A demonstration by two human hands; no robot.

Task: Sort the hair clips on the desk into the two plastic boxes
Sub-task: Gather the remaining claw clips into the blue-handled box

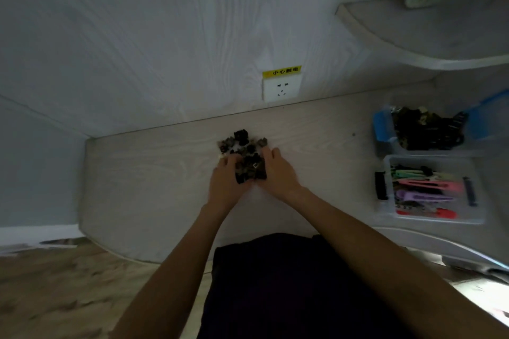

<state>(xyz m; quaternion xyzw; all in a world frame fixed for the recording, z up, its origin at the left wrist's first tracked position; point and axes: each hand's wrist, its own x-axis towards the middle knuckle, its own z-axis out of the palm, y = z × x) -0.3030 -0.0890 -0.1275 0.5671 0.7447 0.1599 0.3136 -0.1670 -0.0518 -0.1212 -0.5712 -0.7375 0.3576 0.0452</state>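
Both hands, left [226, 179] and right [275, 170], cup dark hair clips [249, 165].

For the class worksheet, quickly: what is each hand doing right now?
Left hand: fingers curled round the pile of dark hair clips on the desk, gathering it.
Right hand: cupped against the same pile, fingers curled round it.
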